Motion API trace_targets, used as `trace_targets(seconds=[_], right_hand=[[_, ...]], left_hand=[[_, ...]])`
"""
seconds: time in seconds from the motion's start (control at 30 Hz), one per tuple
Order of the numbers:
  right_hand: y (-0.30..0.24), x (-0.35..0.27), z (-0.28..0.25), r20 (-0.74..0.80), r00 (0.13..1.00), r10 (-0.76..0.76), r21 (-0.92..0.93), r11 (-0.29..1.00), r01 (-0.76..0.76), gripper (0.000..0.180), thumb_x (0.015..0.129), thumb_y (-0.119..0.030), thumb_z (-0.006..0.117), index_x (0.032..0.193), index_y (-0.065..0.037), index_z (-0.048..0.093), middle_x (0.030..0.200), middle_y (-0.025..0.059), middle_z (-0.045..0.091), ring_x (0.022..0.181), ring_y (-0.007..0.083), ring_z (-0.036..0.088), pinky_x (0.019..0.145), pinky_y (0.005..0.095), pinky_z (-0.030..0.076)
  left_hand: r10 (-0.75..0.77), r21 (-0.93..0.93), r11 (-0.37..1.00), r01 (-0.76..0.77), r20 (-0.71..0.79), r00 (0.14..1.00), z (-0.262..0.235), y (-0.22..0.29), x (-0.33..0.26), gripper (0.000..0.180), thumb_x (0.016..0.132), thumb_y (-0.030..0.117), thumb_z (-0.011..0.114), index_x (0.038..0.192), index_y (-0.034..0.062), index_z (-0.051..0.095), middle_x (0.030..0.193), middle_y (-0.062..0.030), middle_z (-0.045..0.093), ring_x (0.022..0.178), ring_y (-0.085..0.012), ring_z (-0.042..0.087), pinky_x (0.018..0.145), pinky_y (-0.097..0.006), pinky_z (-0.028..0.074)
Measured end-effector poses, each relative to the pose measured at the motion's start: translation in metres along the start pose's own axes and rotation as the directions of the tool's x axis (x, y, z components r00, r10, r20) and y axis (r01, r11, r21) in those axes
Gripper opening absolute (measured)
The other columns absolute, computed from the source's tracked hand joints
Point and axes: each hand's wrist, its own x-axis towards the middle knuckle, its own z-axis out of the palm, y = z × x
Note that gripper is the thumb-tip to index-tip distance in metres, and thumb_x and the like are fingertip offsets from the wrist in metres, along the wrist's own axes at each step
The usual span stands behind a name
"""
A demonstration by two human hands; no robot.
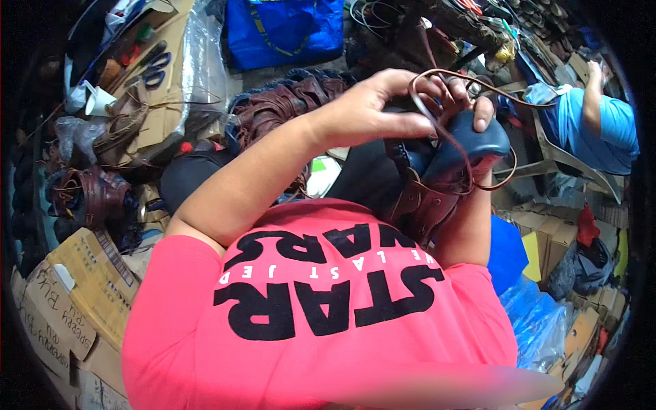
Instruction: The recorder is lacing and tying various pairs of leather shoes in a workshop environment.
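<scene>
The left hand [369, 109] pinched a brown lace [451, 140] looped over the shoe [451, 160]. The right hand [478, 113] gripped the shoe's blue toe from behind, maybe holding lace too. Keeping the lace tight looked wise. Scissors [154, 68] lay far left of the shoe.

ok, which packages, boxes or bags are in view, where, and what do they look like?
Brown cardboard boxes: lower left, stacked, handwriting on the flaps.
Blue bag: top centre, soft, yellow straps.
Flattened cardboard: upper left, tan, scissors lying on it.
Tan boxes: right, small, stacked.
Blue plastic bag: lower right, crumpled, translucent.
</scene>
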Motion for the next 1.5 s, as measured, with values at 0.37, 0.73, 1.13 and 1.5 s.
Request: trace_targets(seconds=[0.37, 0.73, 1.13, 1.5], right_hand=[[-0.05, -0.029, -0.028, 0.102, 0.99, -0.102, -0.003, 0.995, 0.103, 0.011, 0.076, -0.031, 0.063, 0.068, -0.025, 0.063, 0.119, -0.0013, 0.05, 0.128, 0.0328, 0.027, 0.103, 0.0629, 0.004], [-0.088, -0.066, -0.099, -0.639, 0.764, 0.083, -0.04, 0.989, -0.14, 0.04, 0.077, -0.005, 0.059, 0.115, -0.004, 0.048, 0.103, 0.0127, 0.058, 0.093, 0.0287, 0.058, 0.087, 0.0474, 0.046], [-0.1, -0.081, 0.014, -0.866, 0.115, 0.487, -0.282, -0.284, -0.916, 0.063, 0.069, -0.03, 0.073, 0.117, 0.004, 0.052, 0.084, 0.0078, 0.063, 0.073, 0.0123, 0.057, 0.068, 0.0261, 0.046], [-0.015, -0.063, 0.047, -0.789, 0.571, 0.227, -0.43, 0.46, -0.777, 0.032, 0.077, -0.011, 0.067, 0.105, 0.001, 0.058, 0.098, 0.0038, 0.062, 0.089, 0.0116, 0.056, 0.081, 0.0277, 0.043]], left_hand=[[-0.103, 0.328, 0.931, 0.157, -0.174, 0.979, 0.028, -0.004, -0.007, 0.039, 0.068, -0.002, 0.046, 0.106, 0.0057, 0.051, 0.089, -0.0062, 0.056, 0.089, -0.0113, 0.054, 0.082, -0.024, 0.041], [-0.524, 0.038, 0.827, 0.56, -0.304, 0.795, -0.045, -0.024, -0.015, 0.038, 0.065, 0.003, 0.046, 0.101, 0.0124, 0.055, 0.074, 0.0024, 0.05, 0.058, -0.0038, 0.045, 0.048, -0.019, 0.037], [-0.607, 0.022, 0.769, 0.638, -0.284, 0.742, -0.049, -0.052, -0.043, 0.035, 0.069, 0.002, 0.049, 0.103, 0.0086, 0.055, 0.083, -0.0012, 0.055, 0.069, -0.007, 0.052, 0.06, -0.019, 0.043], [-0.624, -0.585, 0.726, 0.362, -0.338, 0.705, -0.002, -0.059, -0.051, 0.059, 0.068, 0.022, 0.072, 0.115, 0.0083, 0.04, 0.099, -0.0035, 0.05, 0.087, -0.0154, 0.051, 0.08, -0.032, 0.044]])
